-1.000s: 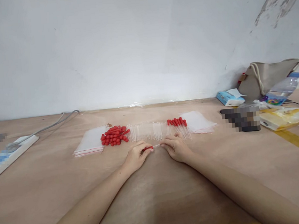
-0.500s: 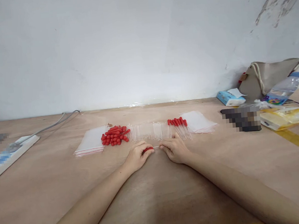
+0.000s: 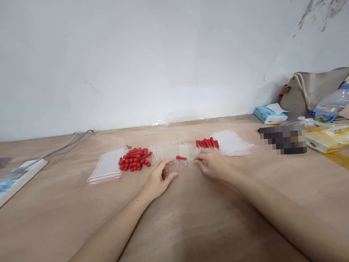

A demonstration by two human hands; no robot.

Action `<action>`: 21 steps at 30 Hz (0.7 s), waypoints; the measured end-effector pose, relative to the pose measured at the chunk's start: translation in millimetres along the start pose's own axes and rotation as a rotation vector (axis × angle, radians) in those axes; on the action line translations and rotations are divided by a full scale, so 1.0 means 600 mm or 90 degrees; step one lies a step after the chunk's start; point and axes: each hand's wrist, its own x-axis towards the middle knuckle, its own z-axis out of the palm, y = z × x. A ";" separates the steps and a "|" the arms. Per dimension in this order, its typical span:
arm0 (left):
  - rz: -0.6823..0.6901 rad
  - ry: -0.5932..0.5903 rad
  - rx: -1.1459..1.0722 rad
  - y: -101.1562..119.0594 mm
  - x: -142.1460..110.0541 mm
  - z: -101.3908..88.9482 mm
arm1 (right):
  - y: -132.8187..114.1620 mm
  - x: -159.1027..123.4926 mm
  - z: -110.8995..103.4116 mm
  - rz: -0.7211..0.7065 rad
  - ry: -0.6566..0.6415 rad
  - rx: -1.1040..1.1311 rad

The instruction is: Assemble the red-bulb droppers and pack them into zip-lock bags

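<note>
From where I stand, in the head view, the left hand [image 3: 159, 180] is spread, thumb apart and nothing in it. The blurred right hand [image 3: 212, 164] seems to pinch the faint stem of a red bulb [image 3: 181, 158] at twelve o'clock, probably by the stem to spare the bulb. Heaped bulbs [image 3: 133, 161] at eleven, clear tubes [image 3: 157, 155] near twelve and a bulb row [image 3: 207, 143] at one look sorted for reach. I can read no lettering.

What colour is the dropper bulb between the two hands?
The dropper bulb is red; the head view shows it best.
</note>
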 end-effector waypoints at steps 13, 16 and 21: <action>0.026 -0.068 0.060 0.007 0.000 -0.003 | 0.047 0.045 0.019 0.421 0.027 -0.095; 0.030 -0.069 0.053 0.005 -0.001 -0.002 | 0.044 0.046 0.022 0.411 0.004 -0.112; 0.033 -0.077 0.048 0.005 -0.001 0.000 | 0.043 0.043 0.025 0.387 0.002 -0.112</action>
